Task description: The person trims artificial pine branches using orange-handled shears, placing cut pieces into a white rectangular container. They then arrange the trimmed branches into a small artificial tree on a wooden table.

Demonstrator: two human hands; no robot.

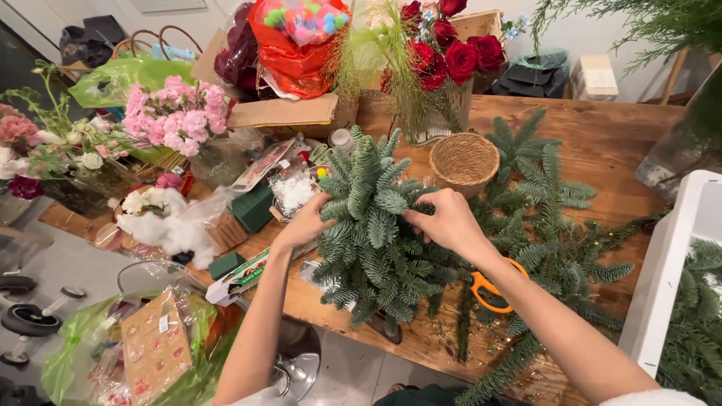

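A dense mound of blue-green fir sprigs (372, 233) stands on the wooden table (609, 143) in front of me. My left hand (307, 222) presses against the mound's left side, fingers among the needles. My right hand (444, 219) grips sprigs on its upper right side. Loose fir branches (553, 225) lie spread over the table to the right. Orange-handled scissors (487, 292) lie under my right forearm.
A small woven basket (464, 162) sits behind the mound. Red roses in a vase (444, 68), pink flowers (174, 113), green foam blocks (252, 207), boxes and bags crowd the back and left. A white crate (665, 263) with more fir stands at right.
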